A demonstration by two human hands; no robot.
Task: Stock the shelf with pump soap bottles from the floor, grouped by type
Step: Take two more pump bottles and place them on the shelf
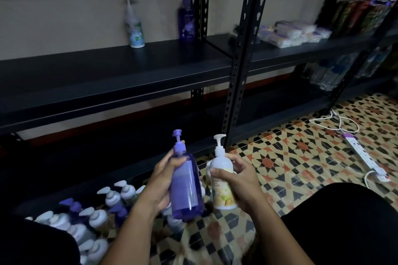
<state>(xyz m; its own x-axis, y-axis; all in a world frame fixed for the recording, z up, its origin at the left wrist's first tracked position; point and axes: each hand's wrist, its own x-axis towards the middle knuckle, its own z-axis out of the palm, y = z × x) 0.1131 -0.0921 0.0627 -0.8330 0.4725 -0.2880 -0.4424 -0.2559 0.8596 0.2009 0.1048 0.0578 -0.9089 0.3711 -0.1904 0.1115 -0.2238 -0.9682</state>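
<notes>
My left hand (158, 180) grips a clear purple pump bottle (186, 185), held upright above the floor. Beside it my right hand (241, 180) holds a white pump bottle (221, 187) with a yellowish label. On the black shelf (107, 75) behind stand two bottles apart from each other: a white one with a green and blue label (134, 28) and a tall purple one (186, 19). Several white and purple pump bottles (86, 219) crowd the floor at the lower left.
A black perforated upright post (243, 54) splits the shelving. The right bay carries wrapped white packs (295, 32), dark boxes (361, 15) and, lower down, water bottles (331, 73). A white power strip (366, 157) with cable lies on the patterned tile floor (301, 157). My dark-clad knees fill both lower corners.
</notes>
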